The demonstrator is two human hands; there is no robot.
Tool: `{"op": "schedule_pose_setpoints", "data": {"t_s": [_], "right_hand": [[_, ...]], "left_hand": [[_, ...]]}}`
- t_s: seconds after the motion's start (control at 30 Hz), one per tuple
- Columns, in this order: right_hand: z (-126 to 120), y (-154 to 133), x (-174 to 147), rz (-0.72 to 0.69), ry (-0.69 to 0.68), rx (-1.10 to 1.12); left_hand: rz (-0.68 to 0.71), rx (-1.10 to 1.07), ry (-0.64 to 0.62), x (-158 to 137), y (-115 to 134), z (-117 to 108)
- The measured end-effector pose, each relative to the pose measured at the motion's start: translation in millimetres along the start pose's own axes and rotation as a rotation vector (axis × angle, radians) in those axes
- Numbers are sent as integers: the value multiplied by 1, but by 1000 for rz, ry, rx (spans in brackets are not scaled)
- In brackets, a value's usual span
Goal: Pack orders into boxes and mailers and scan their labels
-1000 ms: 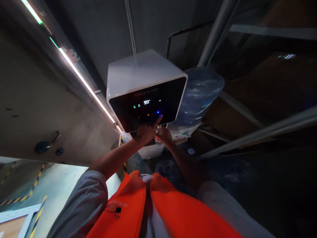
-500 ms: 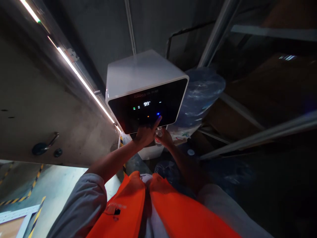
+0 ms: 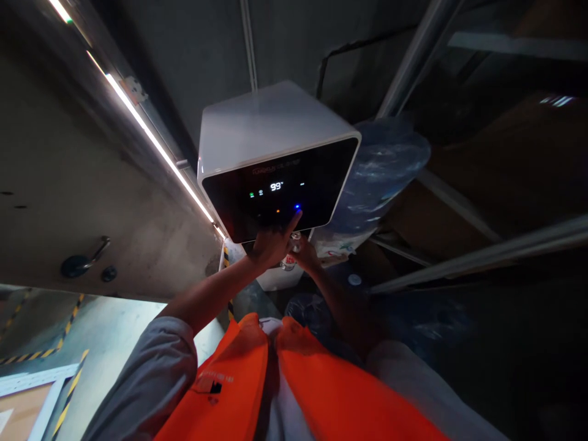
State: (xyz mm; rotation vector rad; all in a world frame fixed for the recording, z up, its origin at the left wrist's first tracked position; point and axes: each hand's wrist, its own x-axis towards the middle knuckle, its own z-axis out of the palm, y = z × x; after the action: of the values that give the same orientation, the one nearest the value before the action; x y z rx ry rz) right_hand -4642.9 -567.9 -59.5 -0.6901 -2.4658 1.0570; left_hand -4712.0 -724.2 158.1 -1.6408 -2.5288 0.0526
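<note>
A white water dispenser point(image 3: 271, 125) with a black front panel stands before me, its display reading 99. My left hand point(image 3: 272, 246) stretches its index finger onto the panel, the fingertip at the glowing blue light point(image 3: 297, 207); it holds nothing, and its other fingers look bent. Under the panel's lower edge my right hand point(image 3: 307, 256) is wrapped round a small clear plastic bottle point(image 3: 289, 263) with a red-and-white label. The bottle's upper part is beneath the dispenser, and my hands partly cover it.
A large blue water jug point(image 3: 383, 165) is to the dispenser's right. Another jug point(image 3: 309, 312) sits low in front of me. A wall panel with a metal handle point(image 3: 94, 254) and a light strip point(image 3: 147, 131) flank the left. Metal frame bars point(image 3: 459, 251) cross the right.
The view has shifted slightly, so the dispenser appears a little higher and larger. My left index finger stays at the blue light. The bottle in my right hand looks more tilted.
</note>
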Motion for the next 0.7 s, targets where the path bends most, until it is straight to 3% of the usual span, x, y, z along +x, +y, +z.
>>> {"op": "schedule_pose_setpoints", "data": {"t_s": [0.7], "right_hand": [[1,-2,3,56,4,87]], "left_hand": [[-17,-12,17,3,1,3]]}}
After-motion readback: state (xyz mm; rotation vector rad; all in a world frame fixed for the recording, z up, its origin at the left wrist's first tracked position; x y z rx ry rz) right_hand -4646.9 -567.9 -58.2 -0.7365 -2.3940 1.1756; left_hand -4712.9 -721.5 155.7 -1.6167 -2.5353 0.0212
